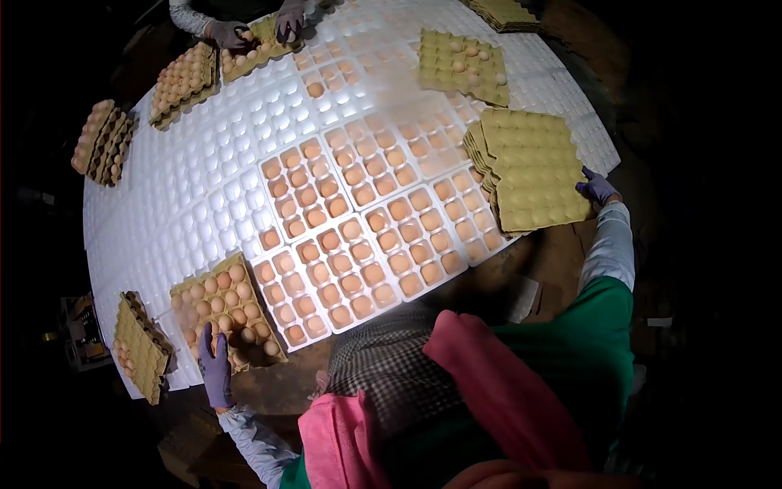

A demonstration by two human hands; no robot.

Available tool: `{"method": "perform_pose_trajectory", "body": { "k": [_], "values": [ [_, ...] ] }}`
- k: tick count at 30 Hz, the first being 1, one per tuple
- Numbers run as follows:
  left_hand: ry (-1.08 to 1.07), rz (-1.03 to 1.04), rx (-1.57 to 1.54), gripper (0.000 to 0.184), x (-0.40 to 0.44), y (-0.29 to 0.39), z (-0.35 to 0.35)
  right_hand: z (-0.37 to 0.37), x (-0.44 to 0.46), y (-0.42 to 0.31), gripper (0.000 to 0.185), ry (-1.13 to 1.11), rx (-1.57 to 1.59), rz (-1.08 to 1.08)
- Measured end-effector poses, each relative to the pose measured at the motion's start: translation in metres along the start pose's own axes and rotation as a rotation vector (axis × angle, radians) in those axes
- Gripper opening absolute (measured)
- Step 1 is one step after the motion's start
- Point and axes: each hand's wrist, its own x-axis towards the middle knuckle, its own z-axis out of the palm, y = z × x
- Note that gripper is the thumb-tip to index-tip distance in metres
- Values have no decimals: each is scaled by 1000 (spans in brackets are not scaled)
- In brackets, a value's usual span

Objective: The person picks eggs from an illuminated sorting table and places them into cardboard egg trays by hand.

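My left hand [215, 371], in a purple glove, is at the near edge of a pulp egg tray [275, 352] filled with brown eggs. Its fingers stretch out over the eggs, and I see no egg gripped in it. On the other side, my right hand [599, 188], also gloved, grips the right edge of a stack of pulp egg trays [538, 171]. No eggs show on the top tray. The stack overlaps the white plastic egg trays [350, 303] in front of me, which hold brown eggs in their cells.
White cell trays [232, 212] spread across the table. A tilted pulp tray [142, 350] is at the near left, with stacks of egg-filled trays [103, 147] farther back. Another person's gloved hands [289, 23] work at the far side. A pulp tray with several eggs [464, 65] lies at the back right.
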Motion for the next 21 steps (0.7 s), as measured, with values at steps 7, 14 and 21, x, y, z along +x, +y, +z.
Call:
{"method": "perform_pose_trajectory", "body": {
  "k": [7,14,21],
  "values": [
    [101,-93,-52,56,-23,-64,-51,79,16,-67,61,615,14,-281],
    [229,-140,-42,64,-16,-105,-69,202,-81,-197,72,571,-316,-228],
    [257,-191,-138,75,68,-225,-66,375,-290,-380,40,-937,553,-555]
  ]
}}
